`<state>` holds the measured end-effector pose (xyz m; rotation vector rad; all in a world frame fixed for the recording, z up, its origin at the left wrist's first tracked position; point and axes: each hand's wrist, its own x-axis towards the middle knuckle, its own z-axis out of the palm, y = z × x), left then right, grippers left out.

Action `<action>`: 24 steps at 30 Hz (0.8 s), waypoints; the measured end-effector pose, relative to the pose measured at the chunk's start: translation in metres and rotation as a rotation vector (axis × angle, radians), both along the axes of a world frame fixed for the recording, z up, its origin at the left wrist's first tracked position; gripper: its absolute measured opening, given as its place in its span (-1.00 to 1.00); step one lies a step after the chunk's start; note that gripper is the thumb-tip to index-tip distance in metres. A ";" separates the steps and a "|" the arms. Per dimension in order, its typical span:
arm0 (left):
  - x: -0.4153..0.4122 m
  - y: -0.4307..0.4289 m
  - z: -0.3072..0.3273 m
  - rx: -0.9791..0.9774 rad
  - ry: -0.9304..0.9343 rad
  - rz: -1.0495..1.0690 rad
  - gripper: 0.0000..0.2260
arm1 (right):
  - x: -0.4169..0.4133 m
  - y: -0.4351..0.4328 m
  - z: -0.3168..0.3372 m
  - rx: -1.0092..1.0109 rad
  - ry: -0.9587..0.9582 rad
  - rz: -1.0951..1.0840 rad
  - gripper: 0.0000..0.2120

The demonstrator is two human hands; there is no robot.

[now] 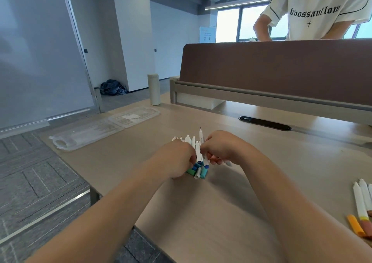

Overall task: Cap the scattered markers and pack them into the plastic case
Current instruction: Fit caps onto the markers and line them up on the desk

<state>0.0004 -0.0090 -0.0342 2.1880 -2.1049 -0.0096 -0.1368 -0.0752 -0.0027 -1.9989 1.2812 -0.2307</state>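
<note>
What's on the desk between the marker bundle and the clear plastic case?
Only bare desk, per the head view, separates the marker bundle from the plastic case at far left.

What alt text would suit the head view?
The left hand grips a bundle of white markers with blue and green ends on a beige desk; the right hand pinches one uncapped marker. An open clear plastic case lies farther left.

One left hand (177, 159), one right hand (223, 148), one plastic case (86, 135), one flask (154, 89), three markers aside (360, 202), one uncountable bunch (198, 154).
</note>
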 end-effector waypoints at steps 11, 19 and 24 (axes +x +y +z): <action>-0.004 0.001 0.011 0.008 0.010 0.005 -0.86 | -0.002 0.005 0.005 -0.049 0.023 0.009 -0.87; 0.026 0.025 0.026 -0.032 0.165 0.208 -0.90 | 0.005 0.009 0.004 -0.082 0.045 0.051 -0.77; 0.029 0.037 0.013 0.100 0.235 0.284 -0.60 | 0.011 0.010 0.000 -0.084 0.053 0.045 -0.77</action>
